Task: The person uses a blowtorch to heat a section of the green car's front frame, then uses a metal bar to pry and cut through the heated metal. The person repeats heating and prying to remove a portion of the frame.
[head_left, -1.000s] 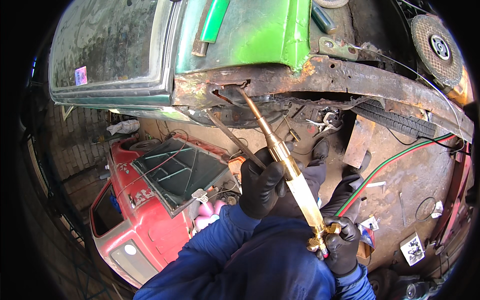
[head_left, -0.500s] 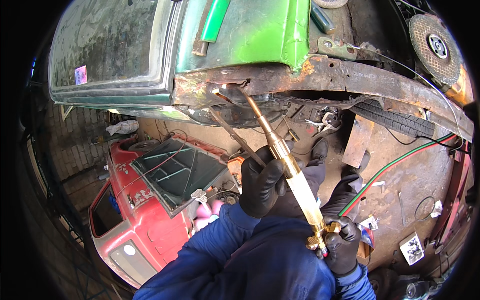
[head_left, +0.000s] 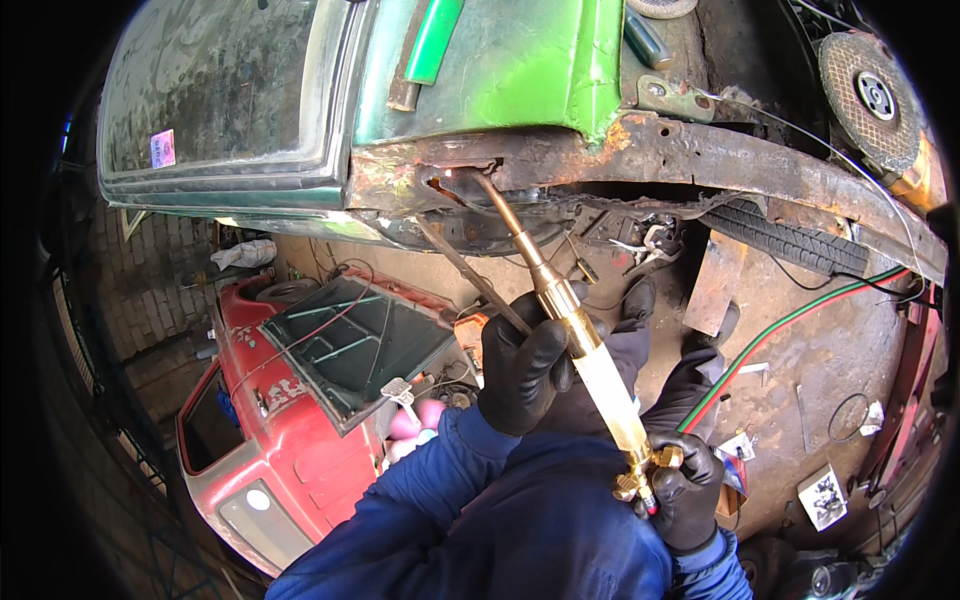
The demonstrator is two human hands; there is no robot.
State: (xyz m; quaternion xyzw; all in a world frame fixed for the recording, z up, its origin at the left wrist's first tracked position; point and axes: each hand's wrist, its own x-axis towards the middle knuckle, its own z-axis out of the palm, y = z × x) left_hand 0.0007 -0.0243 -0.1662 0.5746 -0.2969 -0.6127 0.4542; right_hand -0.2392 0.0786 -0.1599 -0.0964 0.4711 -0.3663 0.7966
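Note:
A brass cutting torch (head_left: pixel 608 392) slants across the middle, its long tip at the rusty car body edge (head_left: pixel 560 158). My right hand (head_left: pixel 688 492), in a black glove, is closed round the torch's rear end by the brass valve knobs. My left hand (head_left: pixel 525 372), also gloved, grips a thin, dark metal bar (head_left: pixel 465 268) and lies against the torch's barrel. The bar's far end reaches the underside of the rusty edge. Next to the torch tip, a small spot glows faintly beside a jagged hole (head_left: pixel 443 189).
Green and red twin hoses (head_left: pixel 770 345) run off to the right. An angle grinder (head_left: pixel 872 95) lies on the car at upper right. A green cylinder (head_left: pixel 434 40) rests on the green panel. At lower left stands a red car body part (head_left: pixel 290 450); a tyre (head_left: pixel 785 238) lies beneath the frame.
The bright glow at the rusty edge has dimmed to a small spot, and the jagged hole now shows dark. The torch tip has shifted very slightly; both hands keep their grip.

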